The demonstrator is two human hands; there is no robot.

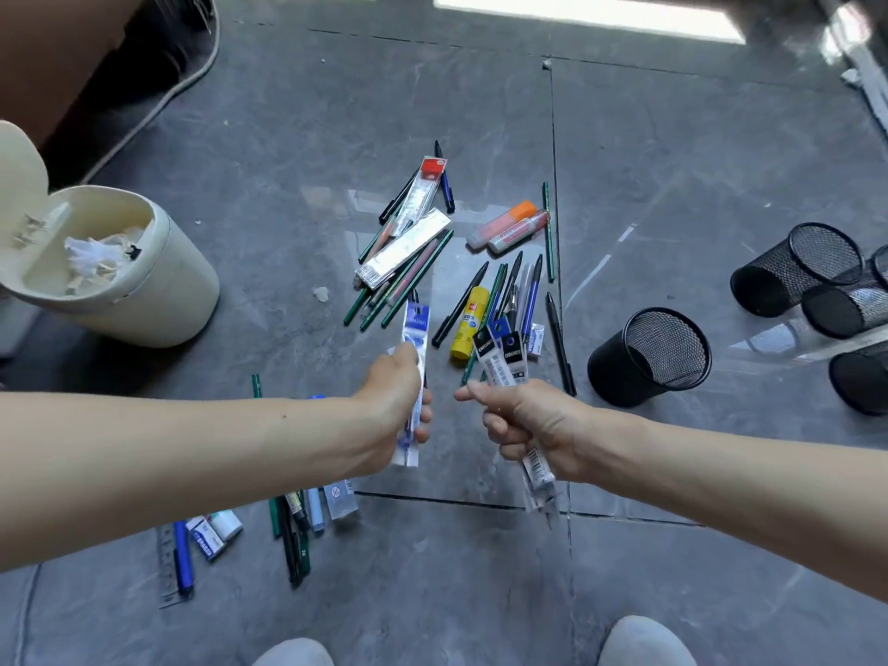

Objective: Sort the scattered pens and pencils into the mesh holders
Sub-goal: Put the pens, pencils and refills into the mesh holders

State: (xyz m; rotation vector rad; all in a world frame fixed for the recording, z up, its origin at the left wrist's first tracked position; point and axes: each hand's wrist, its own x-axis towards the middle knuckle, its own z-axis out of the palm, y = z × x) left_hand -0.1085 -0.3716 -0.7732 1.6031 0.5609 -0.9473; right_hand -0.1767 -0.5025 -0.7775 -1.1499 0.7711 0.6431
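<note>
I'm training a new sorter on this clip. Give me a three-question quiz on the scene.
1. True or false: the nearest mesh holder already holds pens.
2. Which hand grips the blue-labelled packet? A) left hand B) right hand
3. Fill in: the yellow glue stick lies on the ____.

Key: 1 false, it looks empty; 2 A; 3 floor.

bright daylight | floor [624,161] glare from top | edges bowed, blurred
</note>
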